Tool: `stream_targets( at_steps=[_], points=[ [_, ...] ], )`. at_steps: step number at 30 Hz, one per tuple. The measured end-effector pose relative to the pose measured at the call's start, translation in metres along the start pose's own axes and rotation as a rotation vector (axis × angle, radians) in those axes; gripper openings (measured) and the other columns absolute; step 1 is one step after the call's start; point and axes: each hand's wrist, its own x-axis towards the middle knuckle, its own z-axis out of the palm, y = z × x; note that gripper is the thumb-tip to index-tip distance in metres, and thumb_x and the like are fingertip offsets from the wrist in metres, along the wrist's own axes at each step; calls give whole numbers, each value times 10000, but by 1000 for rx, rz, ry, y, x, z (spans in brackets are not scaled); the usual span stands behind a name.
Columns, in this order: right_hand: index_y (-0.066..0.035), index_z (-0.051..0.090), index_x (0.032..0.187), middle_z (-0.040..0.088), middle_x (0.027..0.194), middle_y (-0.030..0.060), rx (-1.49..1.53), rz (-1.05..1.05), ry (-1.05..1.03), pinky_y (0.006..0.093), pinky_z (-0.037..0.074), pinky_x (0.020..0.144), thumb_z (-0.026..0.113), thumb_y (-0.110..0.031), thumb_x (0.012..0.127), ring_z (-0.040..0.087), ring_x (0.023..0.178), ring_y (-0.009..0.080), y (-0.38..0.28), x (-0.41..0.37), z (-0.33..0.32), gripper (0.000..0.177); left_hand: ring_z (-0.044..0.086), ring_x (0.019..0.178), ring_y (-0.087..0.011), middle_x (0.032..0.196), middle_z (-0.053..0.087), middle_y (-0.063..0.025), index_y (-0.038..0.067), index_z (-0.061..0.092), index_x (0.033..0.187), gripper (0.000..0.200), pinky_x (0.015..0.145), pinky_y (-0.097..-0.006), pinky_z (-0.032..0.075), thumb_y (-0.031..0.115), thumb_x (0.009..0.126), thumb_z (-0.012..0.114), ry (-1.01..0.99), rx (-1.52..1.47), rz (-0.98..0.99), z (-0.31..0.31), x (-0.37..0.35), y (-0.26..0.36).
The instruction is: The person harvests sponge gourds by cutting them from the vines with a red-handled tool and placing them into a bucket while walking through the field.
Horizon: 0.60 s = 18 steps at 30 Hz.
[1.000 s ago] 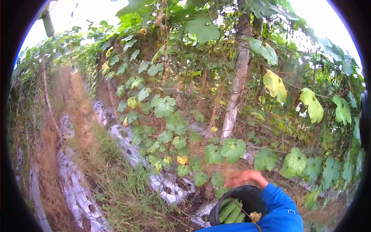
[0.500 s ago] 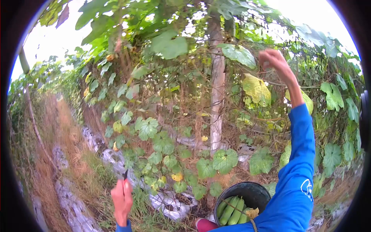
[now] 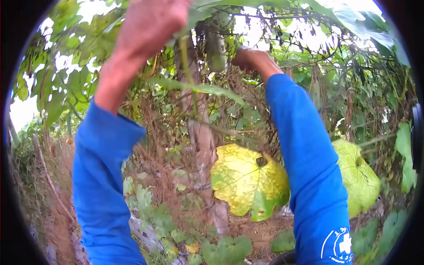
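Note:
Both my arms, in blue sleeves, reach up into the vines. My left hand (image 3: 152, 26) is closed, blurred and close to the camera at the top. The small dark-bladed, red-handled cutting tool it held half a second ago is hidden now. My right hand (image 3: 252, 59) is closed farther in among the stems; whatever its fingers hold is hidden. Just left of it hangs a long green gourd (image 3: 216, 51), beside the wooden post (image 3: 201, 128). A green stem (image 3: 189, 66) runs down below my left hand.
A large yellowing leaf (image 3: 247, 179) hangs between my forearms, with a paler leaf (image 3: 358, 176) right of my right sleeve. Dry vines tangle around the post. A sliver of dark bucket rim (image 3: 282, 258) shows at the bottom.
My left hand has risen from low left to the top of the view. The view has moved closer to the vines, and the gourds in the bucket are out of sight.

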Motion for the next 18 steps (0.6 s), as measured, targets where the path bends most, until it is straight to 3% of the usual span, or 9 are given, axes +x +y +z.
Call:
stream_targets(
  at_steps=[1, 5, 7, 9, 11, 14, 15, 17, 18],
  points=[
    [-34, 700, 979, 715, 941, 127, -55, -3, 5, 358, 531, 827, 565, -292, 857, 695, 862, 243, 6, 4, -3, 315, 532, 477, -167, 628, 564, -66, 57, 550, 917, 289, 443, -303, 432, 317, 989, 446, -39, -172, -62, 9, 25, -10],
    [-96, 703, 1031, 712, 964, 76, -103, 37, -53, 347, 520, 728, 595, -243, 829, 679, 793, 230, 37, 62, -26, 272, 441, 466, -44, 618, 520, 17, 87, 568, 878, 325, 423, -208, 380, 370, 988, 454, -39, -308, -203, 42, 82, -48],
    [-38, 673, 999, 701, 928, 111, 216, -693, 101, 307, 521, 581, 516, -219, 891, 643, 604, 157, 69, 89, -40, 262, 469, 470, -49, 582, 512, 10, 96, 577, 842, 280, 407, -213, 376, 338, 952, 488, -216, 47, -522, 52, 104, -55],
    [-75, 629, 1146, 671, 1018, 130, -27, -1005, 372, 288, 524, 601, 511, -204, 896, 661, 716, 134, 71, 123, -47, 305, 557, 504, -144, 584, 580, -66, 68, 633, 816, 287, 444, -278, 433, 322, 886, 520, -283, 81, -481, 62, 127, -101],
    [-48, 540, 1200, 609, 1113, 173, 872, -503, 70, 390, 583, 702, 612, -308, 901, 684, 854, 259, 61, 112, -23, 403, 651, 631, -288, 675, 651, -181, 29, 679, 824, 321, 551, -388, 509, 317, 825, 537, -332, 703, -99, 79, 146, -133],
    [-131, 462, 1345, 604, 1160, 179, 1361, -77, -81, 407, 588, 833, 653, -294, 887, 675, 895, 294, 46, 101, -14, 522, 663, 764, -390, 802, 659, -258, 1, 691, 856, 365, 690, -464, 530, 331, 823, 538, -348, 695, -126, 88, 137, -110],
    [-131, 462, 1345, 604, 1160, 179, 1366, -75, -74, 407, 588, 833, 653, -294, 887, 675, 895, 294, 55, 109, -10, 522, 663, 764, -390, 802, 659, -258, 1, 691, 856, 365, 690, -464, 530, 331, 823, 538, -350, 693, -117, 93, 136, -110],
    [-187, 390, 1433, 605, 1189, 160, 350, -907, 546, 402, 585, 837, 645, -175, 888, 651, 963, 316, 81, 148, 1, 602, 665, 807, -400, 819, 655, -261, 11, 685, 863, 360, 727, -462, 535, 335, 857, 527, -317, 853, -50, 106, 136, -115],
    [-236, 343, 1467, 593, 1233, 115, 119, -986, 696, 397, 566, 874, 655, -66, 860, 601, 1058, 316, 84, 168, -1, 704, 645, 811, -438, 858, 649, -261, 8, 641, 922, 341, 737, -496, 518, 308, 906, 479, -279, 840, -34, 111, 129, -123]
  ],
)
